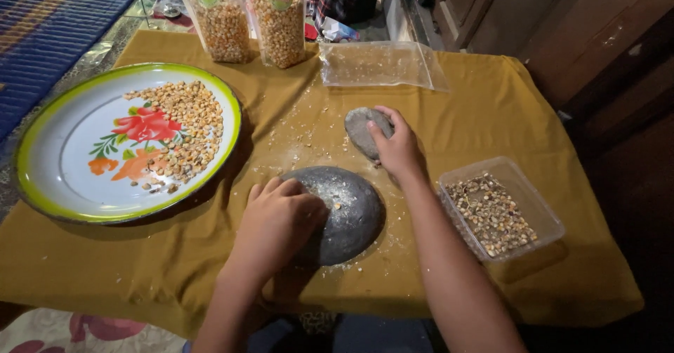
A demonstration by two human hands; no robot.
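A round dark grey grinding stone (351, 212) lies on the mustard-yellow cloth (491, 107), dusted with pale crumbs. My left hand (277, 219) rests flat on its left side, fingers spread over the stone. A smaller grey hand stone (361, 128) lies just beyond it, and my right hand (398, 146) grips its right side. A few corn kernels and powder are scattered on the cloth between the two stones.
A large white enamel tray (56, 163) with a green rim and flower print holds corn kernels at the left. Two clear pouches of kernels (225, 23) stand at the back beside an empty plastic bag (382, 65). A clear plastic tub (540, 205) of darker kernels sits at the right.
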